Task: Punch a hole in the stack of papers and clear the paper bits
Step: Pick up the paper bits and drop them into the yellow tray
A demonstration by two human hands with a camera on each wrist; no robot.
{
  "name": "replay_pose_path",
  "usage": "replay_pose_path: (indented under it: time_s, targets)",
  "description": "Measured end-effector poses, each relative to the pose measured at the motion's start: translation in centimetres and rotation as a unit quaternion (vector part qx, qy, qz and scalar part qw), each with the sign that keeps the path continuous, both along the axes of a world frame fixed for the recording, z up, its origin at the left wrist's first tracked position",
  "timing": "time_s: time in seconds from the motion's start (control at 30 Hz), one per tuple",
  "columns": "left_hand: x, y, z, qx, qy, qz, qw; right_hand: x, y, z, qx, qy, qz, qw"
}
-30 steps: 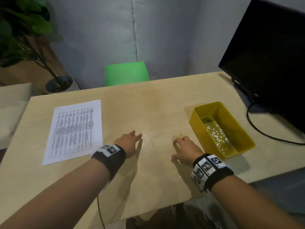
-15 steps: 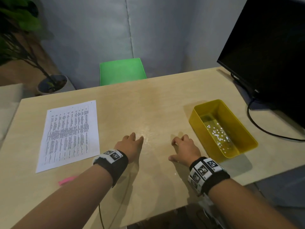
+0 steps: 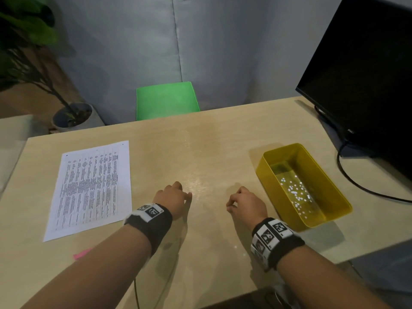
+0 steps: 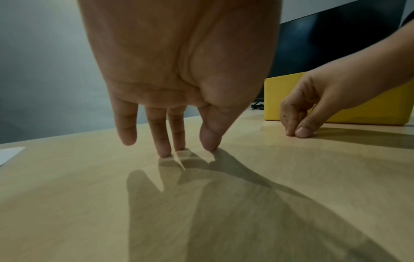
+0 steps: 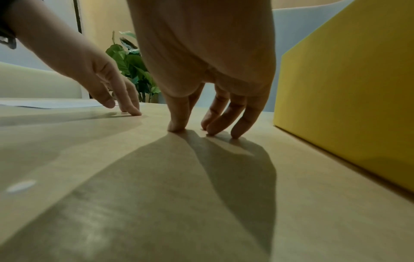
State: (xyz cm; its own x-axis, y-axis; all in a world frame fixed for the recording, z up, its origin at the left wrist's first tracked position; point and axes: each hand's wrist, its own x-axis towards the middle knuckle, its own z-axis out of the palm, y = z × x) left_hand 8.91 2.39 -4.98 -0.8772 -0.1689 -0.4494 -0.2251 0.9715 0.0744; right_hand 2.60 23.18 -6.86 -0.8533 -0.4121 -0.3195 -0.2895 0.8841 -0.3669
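A stack of printed papers (image 3: 93,186) lies flat on the left of the wooden table (image 3: 211,148), with small holes near its far edge. On the right stands a yellow bin (image 3: 274,152) with several white paper bits (image 3: 295,192) on its floor. My left hand (image 3: 174,197) rests in the middle of the table, fingers straight, fingertips (image 4: 164,152) touching the wood. My right hand (image 3: 243,201) sits just left of the bin, its loosely bent fingertips (image 5: 177,127) on the table. Neither hand holds anything. One white paper bit (image 5: 21,186) lies on the table near my right wrist.
A black monitor (image 3: 365,70) with its cable (image 3: 356,184) stands at the far right. A green chair (image 3: 167,100) and a potted plant (image 3: 66,114) are behind the table. A pink object (image 3: 82,253) peeks out beside my left forearm.
Both hands stay on the table in about the same spots. The head view has shifted, and the pink object beside my left forearm has come into sight.
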Motion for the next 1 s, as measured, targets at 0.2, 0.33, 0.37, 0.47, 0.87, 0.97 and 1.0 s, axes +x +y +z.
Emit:
replay_pose_path:
  time_s: [0.2, 0.33, 0.37, 0.47, 0.87, 0.97, 1.0]
  targets:
    - [-0.2, -0.7, 1.1, 0.071, 0.024, 0.036, 0.997, -0.8, -0.2, -0.1, -0.027, -0.041, -0.021, 0.999]
    - [-0.2, -0.7, 1.2, 0.082, 0.045, 0.055, 0.994, -1.2, -0.1, 0.0, -0.037, -0.059, -0.029, 0.997]
    - [-0.3, -0.7, 1.0, 0.081, 0.048, 0.056, 0.994, -1.3, -0.1, -0.1, -0.036, -0.063, -0.028, 0.997]
    - [-0.6, -0.8, 0.6, 0.073, 0.038, 0.042, 0.996, -1.5, -0.1, -0.2, -0.033, -0.068, -0.018, 0.997]
    - [-0.6, -0.3, -0.3, -0.056, -0.024, -0.069, 0.996, -1.8, -0.1, -0.6, -0.033, -0.065, 0.002, 0.997]
    - [-0.6, -0.5, -0.2, -0.044, -0.022, -0.068, 0.997, -1.9, 0.2, -0.5, -0.049, -0.072, -0.002, 0.996]
    - [-0.6, -0.4, -0.1, -0.033, -0.015, -0.06, 0.998, -1.9, 0.3, -0.5, -0.052, -0.074, -0.003, 0.996]
